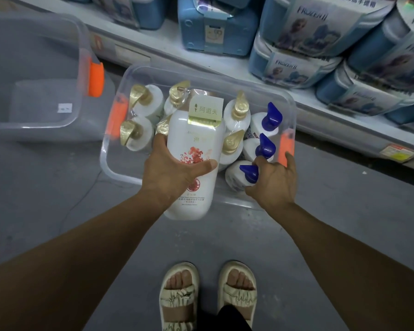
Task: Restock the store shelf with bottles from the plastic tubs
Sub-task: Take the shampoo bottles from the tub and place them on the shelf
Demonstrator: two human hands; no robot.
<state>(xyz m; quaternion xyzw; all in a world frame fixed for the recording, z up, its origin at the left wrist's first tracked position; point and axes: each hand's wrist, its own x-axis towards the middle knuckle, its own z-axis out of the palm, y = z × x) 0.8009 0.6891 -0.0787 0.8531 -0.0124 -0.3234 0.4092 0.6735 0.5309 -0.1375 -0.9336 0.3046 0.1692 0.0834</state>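
Observation:
A clear plastic tub [115,168] with orange latches stands on the floor before the shelf, holding several white pump bottles. My left hand [170,168] grips a large white bottle with a red flower print [194,149] and a gold tag, lifted above the tub. Gold-pump bottles [139,132] stand at the tub's left and middle. Three blue-pump bottles sit at its right. My right hand [273,177] reaches into the tub, its fingers curled round the nearest blue-pump bottle [239,175] just under the pump.
A second clear tub [34,75] with an orange latch stands at the left, nothing visible inside. The low white shelf [225,68] along the back carries blue boxes and round Frozen II cases [320,27]. Grey floor and my sandalled feet [206,295] are below.

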